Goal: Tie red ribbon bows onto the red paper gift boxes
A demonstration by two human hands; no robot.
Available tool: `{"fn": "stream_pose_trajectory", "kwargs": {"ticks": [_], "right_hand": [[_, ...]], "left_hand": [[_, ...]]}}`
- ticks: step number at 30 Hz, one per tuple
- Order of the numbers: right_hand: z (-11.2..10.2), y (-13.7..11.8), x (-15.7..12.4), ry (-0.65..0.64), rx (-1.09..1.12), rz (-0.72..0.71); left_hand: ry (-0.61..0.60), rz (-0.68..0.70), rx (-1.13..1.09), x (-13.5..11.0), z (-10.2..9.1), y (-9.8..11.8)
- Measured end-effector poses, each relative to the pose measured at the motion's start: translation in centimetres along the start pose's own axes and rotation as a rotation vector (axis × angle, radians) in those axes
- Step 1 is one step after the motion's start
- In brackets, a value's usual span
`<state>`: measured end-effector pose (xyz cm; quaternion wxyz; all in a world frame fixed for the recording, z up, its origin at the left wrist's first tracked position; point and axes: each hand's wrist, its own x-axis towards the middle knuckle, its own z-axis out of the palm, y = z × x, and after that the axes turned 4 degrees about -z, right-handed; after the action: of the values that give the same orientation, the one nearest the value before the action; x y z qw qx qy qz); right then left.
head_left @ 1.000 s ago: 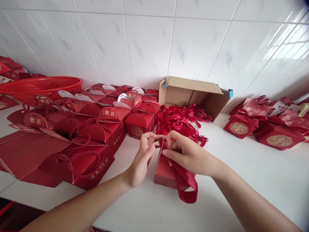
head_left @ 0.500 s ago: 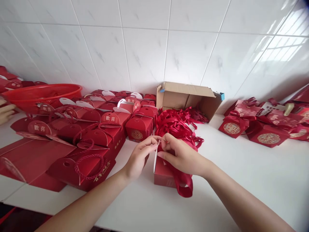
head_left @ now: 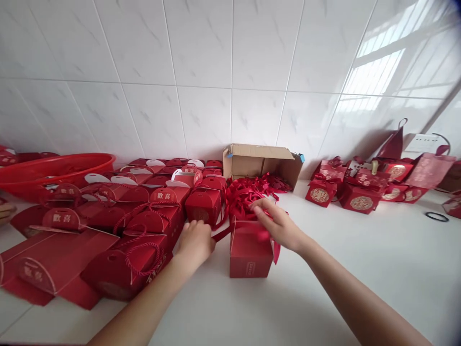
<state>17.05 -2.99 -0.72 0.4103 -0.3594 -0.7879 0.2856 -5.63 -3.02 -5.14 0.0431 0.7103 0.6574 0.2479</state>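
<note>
A small red gift box (head_left: 251,254) stands upright on the white table in front of me, gold print on its near face. My left hand (head_left: 195,243) is closed at its left, gripping a red satin ribbon (head_left: 222,234) that runs taut to the box's upper left side. Over the top right of the box is my right hand (head_left: 279,225), fingers reaching left and slightly bent, with nothing plainly gripped. A blurred piece of ribbon shows just below those fingers, and another strip hangs down the box's right side.
Behind the box, a heap of red ribbons (head_left: 245,192) spills from a cardboard box (head_left: 261,153) lying on its side. Many red gift boxes (head_left: 163,202) crowd the left, beside a red plastic basin (head_left: 57,170). Finished-looking boxes (head_left: 360,201) and a black ring (head_left: 437,217) lie right.
My hands have moved apart. The left has drawn the ribbon out leftward; the right has loosened from its pinch and shifted right. The view has tilted up.
</note>
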Motion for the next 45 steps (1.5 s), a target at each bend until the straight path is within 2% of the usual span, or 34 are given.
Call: {"fn": "stream_pose_trajectory", "kwargs": {"ticks": [3,5,7,9,10,12,15,18,21,23,25,27,29,32,33,34,35,38,39,40,42,45], "right_hand": [[-1.8,2.3,-1.2,0.108,0.124,0.122],[-2.2,4.0,-2.1,0.081,0.125,0.133],[-1.7,5.4,-3.0,-0.007,0.086,0.077],[-0.7,6.0,-3.6,-0.041,0.025,0.029],[-0.2,6.1,-3.8,-0.033,-0.043,0.025],[0.7,6.0,-3.9,0.004,-0.234,0.052],[0.9,5.8,-3.7,0.031,-0.467,0.109],[-0.8,5.5,-2.8,0.079,-0.570,0.147],[-3.7,4.0,-1.7,0.168,-0.643,0.164],[-5.9,2.4,-1.2,0.252,-0.670,0.121],[-7.7,0.9,-1.2,0.360,-0.690,0.008],[-8.8,0.1,-1.6,0.405,-0.708,-0.065],[-9.2,0.1,-2.4,0.327,-0.768,-0.022],[-8.8,1.2,-4.1,0.046,-0.941,0.214],[-8.5,1.5,-4.7,-0.050,-0.974,0.299],[-8.1,1.7,-5.3,-0.130,-0.987,0.363],[-7.8,1.7,-5.8,-0.191,-0.960,0.403],[-6.5,0.9,-6.9,-0.329,-0.672,0.379],[-6.0,0.6,-7.1,-0.380,-0.560,0.354],[-5.5,0.2,-7.3,-0.419,-0.474,0.327],[-4.2,0.0,-7.6,-0.457,-0.435,0.288],[-2.5,1.0,-7.8,-0.514,-0.439,0.371]], "left_hand": [[0.082,-0.023,0.017,0.3,0.0,-0.3],[0.127,0.009,-0.143,0.5,-0.2,0.4],[0.047,0.020,-0.460,0.3,-0.3,1.4],[-0.125,-0.014,-0.755,-0.2,-0.3,2.5],[-0.201,-0.052,-0.831,-0.5,-0.2,2.8],[-0.269,-0.122,-0.886,-1.1,0.2,3.2],[-0.321,-0.140,-0.868,-1.3,0.7,2.7],[-0.378,-0.120,-0.825,-1.1,0.8,1.7],[-0.368,-0.139,-0.793,-1.1,0.4,1.1],[-0.333,-0.142,-0.777,-1.1,0.0,1.0],[-0.279,-0.139,-0.762,-1.1,-0.4,0.8],[-0.207,-0.137,-0.743,-1.0,-0.7,0.5],[-0.104,-0.145,-0.724,-0.9,-1.0,0.1],[0.132,-0.113,-0.612,-1.6,-1.4,-0.4],[0.167,-0.079,-0.546,-2.0,-1.6,-0.4],[0.148,-0.038,-0.481,-2.6,-1.9,-0.4],[0.068,0.004,-0.426,-3.3,-2.2,-0.3],[-0.334,0.061,-0.340,-5.3,-3.0,0.2],[-0.421,0.067,-0.312,-5.8,-3.2,0.4],[-0.464,0.069,-0.276,-6.2,-3.2,0.6],[-0.478,0.035,-0.203,-6.4,-2.9,0.7],[-0.548,-0.145,-0.251,-5.6,-1.6,0.4]]}}
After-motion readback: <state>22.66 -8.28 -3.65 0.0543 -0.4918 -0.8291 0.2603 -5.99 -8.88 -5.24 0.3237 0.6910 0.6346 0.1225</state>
